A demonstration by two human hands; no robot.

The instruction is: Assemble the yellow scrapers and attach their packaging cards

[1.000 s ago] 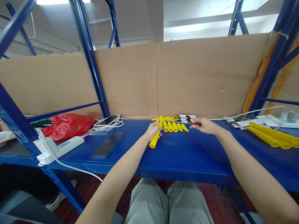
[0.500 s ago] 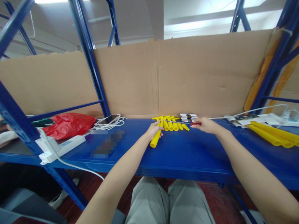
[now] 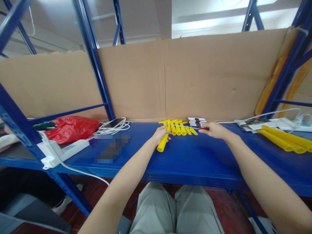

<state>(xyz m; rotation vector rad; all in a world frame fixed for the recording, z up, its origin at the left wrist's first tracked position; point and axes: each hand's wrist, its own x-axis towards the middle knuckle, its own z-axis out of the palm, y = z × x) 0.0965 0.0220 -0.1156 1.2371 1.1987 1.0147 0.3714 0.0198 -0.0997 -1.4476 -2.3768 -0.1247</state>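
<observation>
Yellow tube (image 3: 162, 142), one, slender, held at the middle of the blue shelf (image 3: 190, 159), tilted, its open round end toward the wearer and its narrower end toward the cardboard panel (image 3: 214, 74). Left hand (image 3: 161, 132): closed around the tube near its middle, fingers wrapped about it. Right hand (image 3: 214, 130): grasping the red handle of a screwdriver (image 3: 204, 129), thin metal shaft pointing left toward the upper part of the tube; whether the tip touches it cannot be told at this size. Row of yellow pieces (image 3: 178, 130), lying side by side on the shelf between the two hands, several with open round ends facing the wearer, those at the right end flatter and pointed. Stack of white and dark items (image 3: 196, 122), small, behind the right hand, near the panel. Group of yellow tubes (image 3: 280, 141), larger in view, lying together at the far right, beside papers (image 3: 253, 126) and a white cable. Left portion of the shelf: coiled white cable (image 3: 109, 129); dark object (image 3: 113, 149), pixelated, details unreadable; white power strip (image 3: 75, 149) near the front edge; red plastic bag (image 3: 74, 129) behind the strip. Blue uprights frame the shelf.
</observation>
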